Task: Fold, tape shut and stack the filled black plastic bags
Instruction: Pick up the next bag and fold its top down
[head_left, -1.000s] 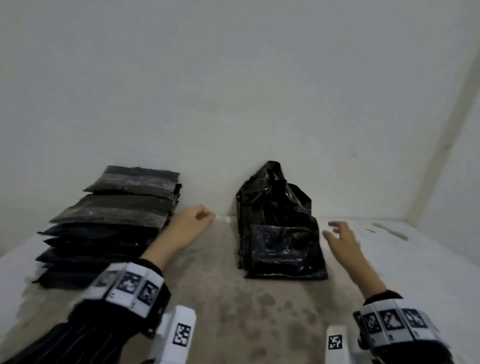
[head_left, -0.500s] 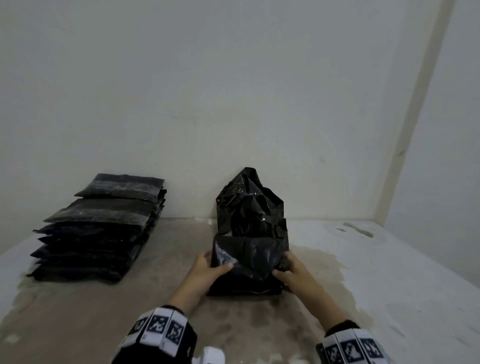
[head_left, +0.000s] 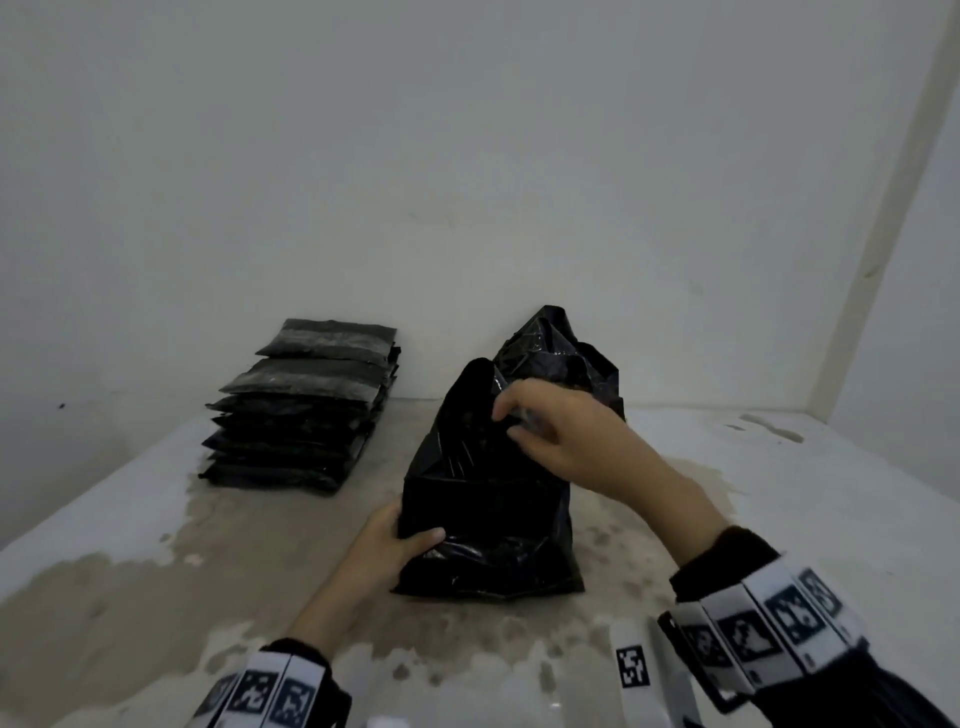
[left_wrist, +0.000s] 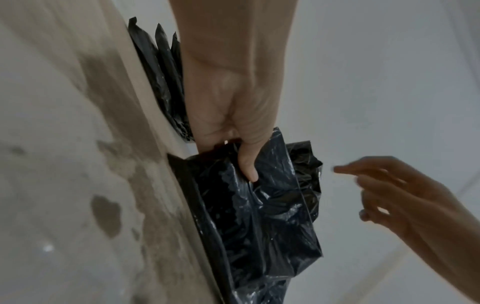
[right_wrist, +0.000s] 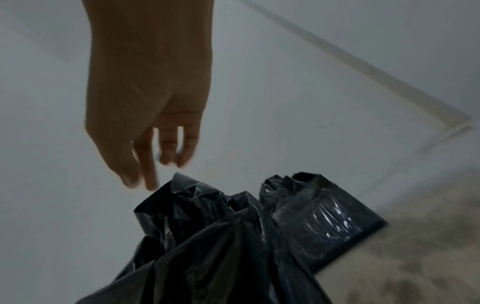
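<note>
On the left of the stained desk (head_left: 156, 545), a stack of flat black bags (head_left: 306, 410) (pale bands across the top two, likely tape) suggests a good share of the job is done. At centre, the person's left hand (head_left: 384, 551) grips the lower left corner of a filled black bag (head_left: 493, 519), thumb on its front. It stands upright, neck loose, neither folded nor taped. The right hand (head_left: 566, 436) is at the crumpled top, fingers spread; whether it pinches the plastic cannot be told, since the wrist views are blurred. A second bag (head_left: 571, 353) stands behind, against the wall. No tape roll is visible.
</note>
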